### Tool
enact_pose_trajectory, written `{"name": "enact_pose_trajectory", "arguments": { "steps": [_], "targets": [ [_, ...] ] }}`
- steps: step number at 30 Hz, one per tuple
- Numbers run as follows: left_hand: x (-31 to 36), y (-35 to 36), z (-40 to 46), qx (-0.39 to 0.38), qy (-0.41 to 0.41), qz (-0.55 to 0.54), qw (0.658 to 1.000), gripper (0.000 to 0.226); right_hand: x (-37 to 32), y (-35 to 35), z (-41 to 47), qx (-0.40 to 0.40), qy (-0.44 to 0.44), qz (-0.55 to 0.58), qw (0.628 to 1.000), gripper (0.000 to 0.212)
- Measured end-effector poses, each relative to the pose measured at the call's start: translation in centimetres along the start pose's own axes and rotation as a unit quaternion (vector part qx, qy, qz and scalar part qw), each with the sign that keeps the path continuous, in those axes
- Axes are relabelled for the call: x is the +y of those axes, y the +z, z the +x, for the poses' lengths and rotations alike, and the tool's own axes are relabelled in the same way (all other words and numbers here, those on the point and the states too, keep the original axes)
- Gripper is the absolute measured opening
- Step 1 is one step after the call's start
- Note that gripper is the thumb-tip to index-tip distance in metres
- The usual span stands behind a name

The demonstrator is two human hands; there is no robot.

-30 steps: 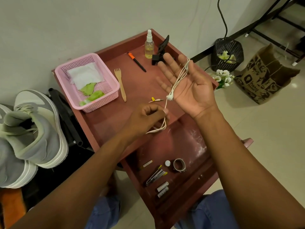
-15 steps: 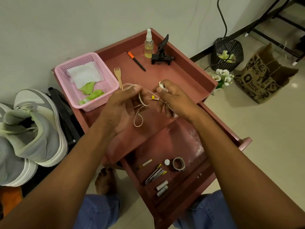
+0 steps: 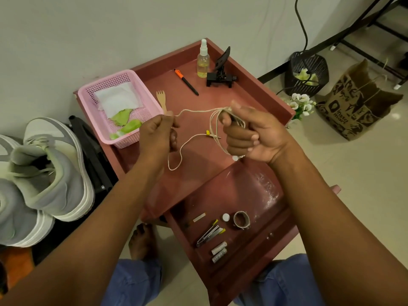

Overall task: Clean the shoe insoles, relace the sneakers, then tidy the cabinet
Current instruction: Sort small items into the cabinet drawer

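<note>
A cream earphone cable (image 3: 194, 111) stretches between my hands above the red cabinet top (image 3: 247, 85). My left hand (image 3: 157, 134) pinches one stretch of it, and a loose loop hangs below. My right hand (image 3: 249, 132) is curled into a fist with several turns of the cable wound round its fingers; the yellow-tipped plug (image 3: 209, 134) dangles beside it. The open drawer (image 3: 260, 191) lies under my right wrist. A pair of grey sneakers (image 3: 42, 171) stands on the floor at the left.
On the cabinet top sit a pink basket (image 3: 145, 96) with cloths, a wooden fork (image 3: 162, 100), a pen (image 3: 186, 81), a spray bottle (image 3: 203, 59) and a black clamp stand (image 3: 220, 71). The drawer holds a tape roll (image 3: 241, 219), nail clippers (image 3: 208, 234) and batteries (image 3: 219, 250). A black bin (image 3: 305, 74), white flowers and a paper bag (image 3: 353, 102) stand at the right.
My right hand went from flat and open with the cable draped over it to a fist wound with cable. My left hand moved left, drawing the cable taut.
</note>
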State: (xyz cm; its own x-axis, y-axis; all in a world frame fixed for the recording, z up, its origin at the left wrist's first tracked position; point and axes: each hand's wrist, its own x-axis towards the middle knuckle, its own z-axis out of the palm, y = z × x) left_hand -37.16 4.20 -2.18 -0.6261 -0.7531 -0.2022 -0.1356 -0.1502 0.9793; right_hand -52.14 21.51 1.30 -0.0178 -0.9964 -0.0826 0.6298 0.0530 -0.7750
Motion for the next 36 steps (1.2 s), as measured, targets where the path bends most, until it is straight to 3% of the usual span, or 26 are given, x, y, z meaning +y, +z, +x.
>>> {"name": "enact_pose_trajectory", "arguments": {
  "steps": [4,6,11,16,21,25,27,32,36],
  "targets": [
    [-1.6,0.6,-0.4,-0.080,0.087,0.243,0.963,0.037,-0.6,0.2,0.0,-0.035,-0.089,0.093,0.991,0.031],
    [-1.8,1.1,-1.1,-0.133,0.116,0.299,0.938,0.030,-0.5,0.1,0.4,-0.012,-0.139,0.113,0.984,0.027],
    [-2.1,2.0,-2.5,-0.270,0.172,0.275,0.907,0.020,0.0,-0.6,1.0,0.101,-0.221,0.165,0.956,0.029],
    [-1.2,2.7,-3.3,-0.371,0.067,0.163,0.912,0.020,0.2,-1.5,1.1,0.231,-0.226,0.055,0.945,0.030],
    [0.5,2.4,-3.1,-0.345,0.068,0.045,0.935,0.022,0.7,0.1,1.7,0.358,-0.142,-0.243,0.890,0.027],
    [1.4,1.2,-2.0,-0.282,0.049,-0.051,0.957,0.033,1.6,0.8,2.1,0.333,-0.048,-0.391,0.857,0.025],
    [1.5,0.7,-1.6,-0.251,0.031,-0.091,0.963,0.032,1.7,0.9,2.3,0.298,-0.014,-0.406,0.864,0.023],
    [1.4,-0.2,-1.2,-0.204,-0.009,-0.159,0.966,0.028,1.6,1.2,1.7,0.228,0.066,-0.383,0.893,0.047],
    [1.1,-0.4,-0.6,-0.128,0.000,-0.071,0.989,0.028,1.4,0.9,1.1,0.159,0.066,-0.274,0.946,0.051]
  ]
}}
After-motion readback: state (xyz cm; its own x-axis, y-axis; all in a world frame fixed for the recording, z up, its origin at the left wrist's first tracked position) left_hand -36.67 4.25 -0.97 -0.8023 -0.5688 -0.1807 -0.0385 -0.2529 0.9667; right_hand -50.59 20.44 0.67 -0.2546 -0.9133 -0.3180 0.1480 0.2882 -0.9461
